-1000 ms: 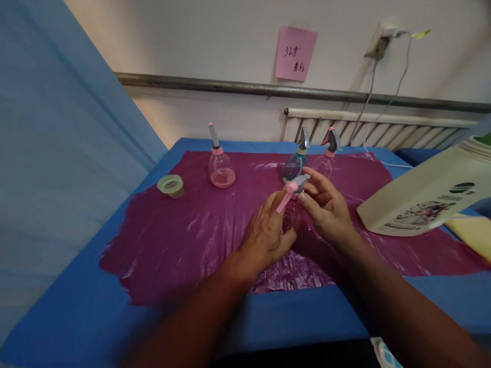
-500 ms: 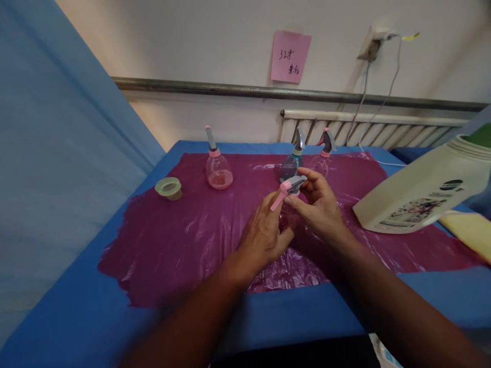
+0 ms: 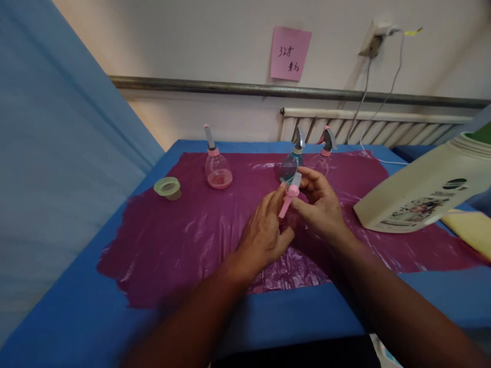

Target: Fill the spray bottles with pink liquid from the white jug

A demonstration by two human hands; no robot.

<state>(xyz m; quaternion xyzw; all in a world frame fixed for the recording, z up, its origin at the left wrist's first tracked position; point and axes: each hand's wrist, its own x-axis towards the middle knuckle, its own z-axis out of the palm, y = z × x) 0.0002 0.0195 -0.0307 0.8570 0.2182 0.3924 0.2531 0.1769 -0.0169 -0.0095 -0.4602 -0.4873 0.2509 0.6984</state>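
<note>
Between my hands stands a spray bottle with a pink and grey spray head [image 3: 292, 191]; its clear body is mostly hidden behind my fingers. My left hand [image 3: 263, 235] wraps round the body from the left. From the right, my right hand [image 3: 320, 204] pinches the neck of the spray head with thumb and fingers. The pink nozzle points toward me and slightly left. Just behind my hands are a blue-tinted spray bottle [image 3: 290, 167] and a clear one with a pink collar [image 3: 321, 162].
A spray bottle with pink liquid [image 3: 220, 178] and a small greenish cup [image 3: 169, 189] stand to the left. On the right is a large cream jug [image 3: 406, 199] beside a yellow cloth [image 3: 470, 230]. A purple plastic sheet [image 3: 184, 245] covers the blue table [image 3: 299, 306].
The spray head has turned on the bottle: its nozzle has swung from pointing left to pointing more toward me. My hands have stayed in nearly the same place.
</note>
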